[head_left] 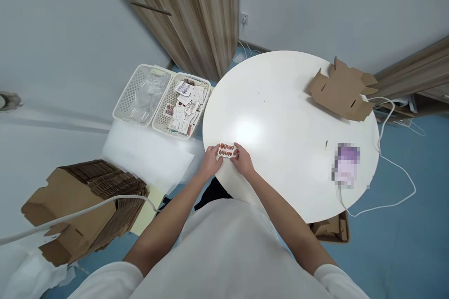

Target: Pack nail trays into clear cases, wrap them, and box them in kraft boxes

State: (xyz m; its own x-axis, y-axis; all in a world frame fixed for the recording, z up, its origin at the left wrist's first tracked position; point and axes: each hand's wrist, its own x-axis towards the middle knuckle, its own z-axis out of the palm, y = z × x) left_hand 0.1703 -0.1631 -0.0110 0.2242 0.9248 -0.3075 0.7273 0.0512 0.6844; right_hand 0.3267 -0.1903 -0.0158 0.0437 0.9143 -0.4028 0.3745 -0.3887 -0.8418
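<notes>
A small white card of press-on nails (227,150), with two rows of reddish-brown nails, is held face up between both hands at the near left edge of the round white table (280,103). My left hand (211,161) grips its left end, the thumb along the side. At the opposite end my right hand (242,159) pinches the card with thumb and fingers. Left of the table stands a white basket (156,126) full of similar nail cards (187,105). Beside it another white basket (121,98) holds clear plastic pieces (149,96).
An unfolded cardboard box (342,91) lies at the table's far right. Nearer, a pixelated purple item (346,163) has a white cable (396,163) running off the edge. Stacked flat cardboard boxes (91,205) stand at lower left, near white foam sheeting (147,149).
</notes>
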